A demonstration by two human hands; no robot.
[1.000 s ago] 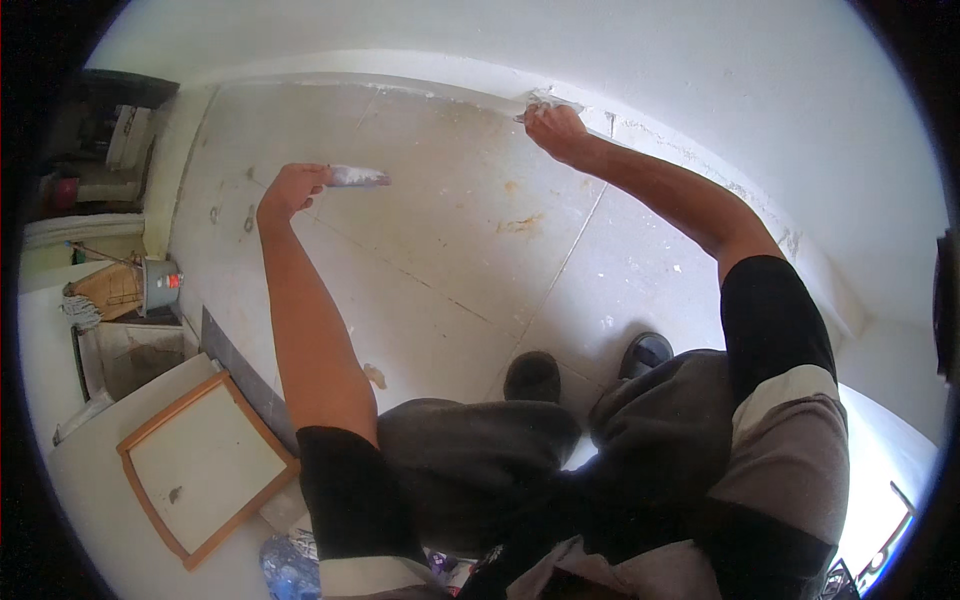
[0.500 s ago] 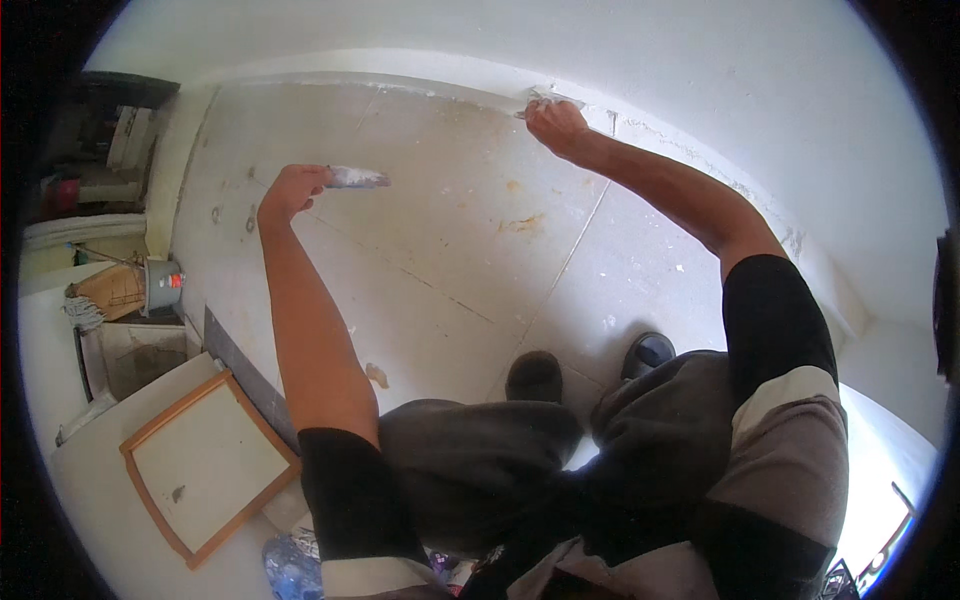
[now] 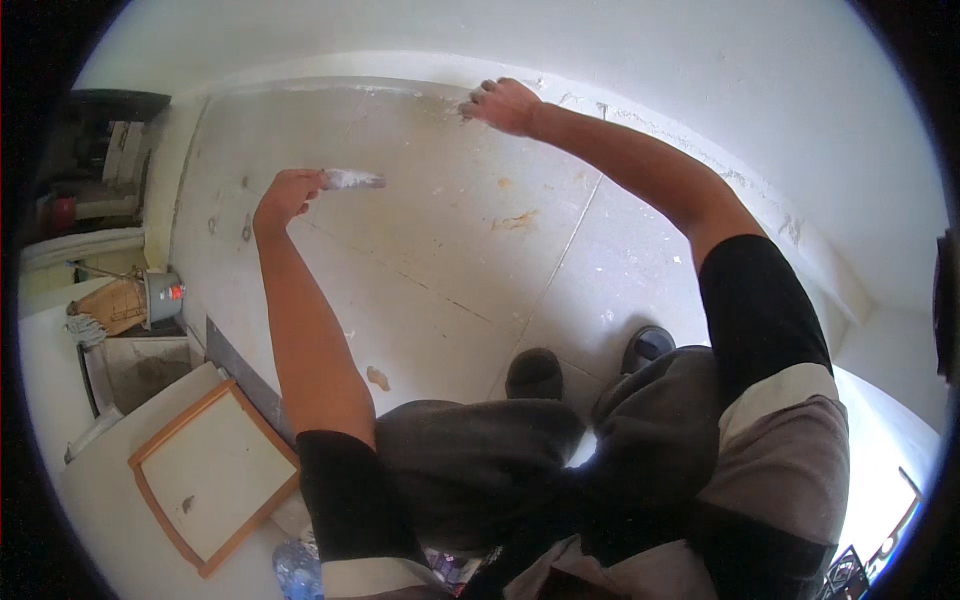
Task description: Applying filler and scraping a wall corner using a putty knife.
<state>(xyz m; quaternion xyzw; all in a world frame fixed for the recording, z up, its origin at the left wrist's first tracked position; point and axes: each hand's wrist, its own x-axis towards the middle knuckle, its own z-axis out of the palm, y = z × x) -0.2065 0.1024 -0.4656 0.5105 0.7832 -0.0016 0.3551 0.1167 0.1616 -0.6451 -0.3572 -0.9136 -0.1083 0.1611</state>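
My left hand [image 3: 287, 197] is out over the floor, closed on the end of a flat blade-like scraper [image 3: 355, 180] smeared with white paste. The scraper points to the right, and its handle is hidden in my fingers. My right hand [image 3: 505, 106] reaches to the far edge of the floor, by the low white skirting [image 3: 440, 68] at the foot of the wall. Its fingers are bent and a little apart, with greyish-white paste on the tips. Nothing shows in them. Whether the fingertips touch the skirting or the floor, I cannot tell.
The tiled floor [image 3: 420, 240] has white specks and brownish stains. At left stand a grey bucket [image 3: 163, 298] and a wood-framed white panel [image 3: 215, 470]. A blue plastic bottle [image 3: 298, 570] lies low by my left sleeve. My shoes [image 3: 534, 375] are near the middle.
My right hand has moved left along the skirting, and its fingers now show more spread than before. My left hand and the scraper have barely moved.
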